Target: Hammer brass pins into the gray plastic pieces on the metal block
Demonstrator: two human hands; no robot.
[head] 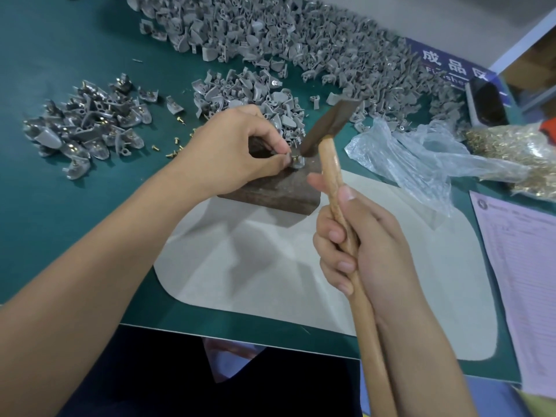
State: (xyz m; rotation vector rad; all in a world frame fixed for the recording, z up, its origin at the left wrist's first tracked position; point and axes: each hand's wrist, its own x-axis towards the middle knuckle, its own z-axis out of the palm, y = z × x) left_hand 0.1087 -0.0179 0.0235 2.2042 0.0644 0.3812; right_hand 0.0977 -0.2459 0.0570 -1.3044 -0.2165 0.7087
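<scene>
A dark metal block lies on a pale mat. On its top sits a gray plastic piece with a brass pin standing in it. My left hand pinches the piece and pin between thumb and fingertips. My right hand grips the wooden handle of a hammer. The dark hammer head hangs just above and right of the pin, not touching it.
A big heap of gray plastic pieces covers the far table. A smaller heap lies behind the block, and pieces with pins at left. Loose brass pins, a plastic bag of pins, a paper form at right.
</scene>
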